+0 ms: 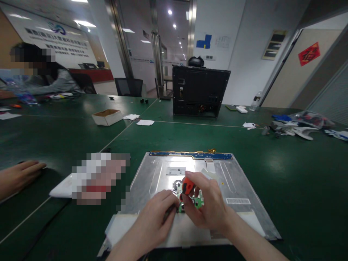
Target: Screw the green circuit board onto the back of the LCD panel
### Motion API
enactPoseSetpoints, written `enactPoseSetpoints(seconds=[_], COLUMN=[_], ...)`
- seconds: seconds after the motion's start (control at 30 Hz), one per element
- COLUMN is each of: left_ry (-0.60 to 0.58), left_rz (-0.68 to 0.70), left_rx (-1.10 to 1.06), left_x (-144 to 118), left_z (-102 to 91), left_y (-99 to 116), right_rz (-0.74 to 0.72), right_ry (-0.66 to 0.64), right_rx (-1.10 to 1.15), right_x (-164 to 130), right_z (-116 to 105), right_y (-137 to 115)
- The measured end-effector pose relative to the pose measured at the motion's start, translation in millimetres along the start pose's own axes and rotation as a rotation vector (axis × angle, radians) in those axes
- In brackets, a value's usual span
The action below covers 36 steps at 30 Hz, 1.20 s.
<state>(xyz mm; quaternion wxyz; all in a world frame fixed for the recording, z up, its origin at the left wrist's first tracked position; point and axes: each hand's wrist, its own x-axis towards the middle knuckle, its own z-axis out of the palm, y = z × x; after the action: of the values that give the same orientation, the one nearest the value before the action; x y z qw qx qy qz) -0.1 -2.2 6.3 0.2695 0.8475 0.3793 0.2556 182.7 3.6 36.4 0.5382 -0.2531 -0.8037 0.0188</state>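
Note:
A silver flat display panel lies back side up on the table before me, with a blue circuit strip along its far edge. At its middle is a small green circuit board with a round metal disc beside it; both hands partly cover the board. My right hand is closed around the red and black handle of a screwdriver, held over the board; its tip is hidden. My left hand rests on the panel, thumb and fingers pinched at the board's left edge.
On the left lie a co-worker's hand and a white package, partly blurred. Beyond stand an open box, paper pieces and a black monitor housing. Plastic bags and parts clutter the right. Another person sits far left.

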Motion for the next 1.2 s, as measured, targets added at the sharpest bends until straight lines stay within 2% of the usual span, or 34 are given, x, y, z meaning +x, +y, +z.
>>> enactPoseSetpoints(seconds=[0.27, 0.67, 1.0, 1.2], left_ry=[0.030, 0.029, 0.038, 0.009], left_rz=[0.029, 0.019, 0.024, 0.016], left_rx=[0.009, 0.020, 0.027, -0.008], left_x=[0.0, 0.6, 0.9, 1.5], left_z=[2.2, 0.6, 0.5, -0.7], left_y=[-3.2, -0.8, 0.0, 0.6], right_rz=[-0.009, 0.027, 0.004, -0.003], right_ry=[0.052, -0.028, 0.003, -0.013], right_rx=[-0.061, -0.014, -0.085, -0.043], right_x=[-0.7, -0.4, -2.2, -1.3], right_z=[3.2, -1.6, 1.9, 0.0], right_y=[2.0, -1.8, 2.0, 1.1])
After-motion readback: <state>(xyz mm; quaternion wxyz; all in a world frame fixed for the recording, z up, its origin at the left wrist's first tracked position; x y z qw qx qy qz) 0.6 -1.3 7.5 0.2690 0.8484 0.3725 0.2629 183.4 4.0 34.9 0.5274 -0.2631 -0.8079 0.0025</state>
